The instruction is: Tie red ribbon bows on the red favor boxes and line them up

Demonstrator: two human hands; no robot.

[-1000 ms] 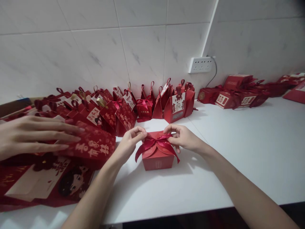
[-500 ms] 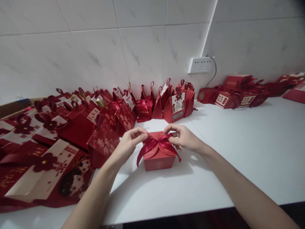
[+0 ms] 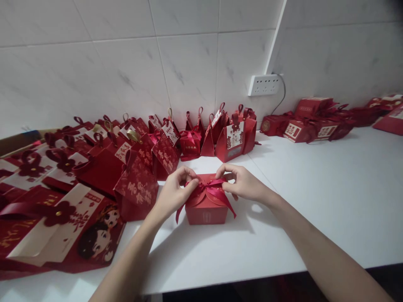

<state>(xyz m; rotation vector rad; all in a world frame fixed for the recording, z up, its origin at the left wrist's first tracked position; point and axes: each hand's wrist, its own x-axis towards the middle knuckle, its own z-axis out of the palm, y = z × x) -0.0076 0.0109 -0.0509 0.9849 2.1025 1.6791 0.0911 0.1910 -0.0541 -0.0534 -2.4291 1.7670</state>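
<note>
A small red gift box (image 3: pixel 206 212) stands on the white counter (image 3: pixel 315 197) in front of me. A dark red satin ribbon (image 3: pixel 211 189) is tied in a bow across its top, with tails hanging down both sides. My left hand (image 3: pixel 173 193) pinches the bow's left loop between thumb and fingers. My right hand (image 3: pixel 242 182) pinches the bow's right loop, fingers curled over the box's far edge.
Several red gift bags and boxes (image 3: pixel 163 144) line the tiled wall behind the box. Flat red bags and a printed card (image 3: pixel 63 226) cover the counter at left. More red boxes (image 3: pixel 311 119) sit at the right rear, below a wall socket (image 3: pixel 264 85).
Another person's hand that lay on the red bags at left has gone from view. My left hand has slid in closer over the bow; the box sits slightly lower and left.
</note>
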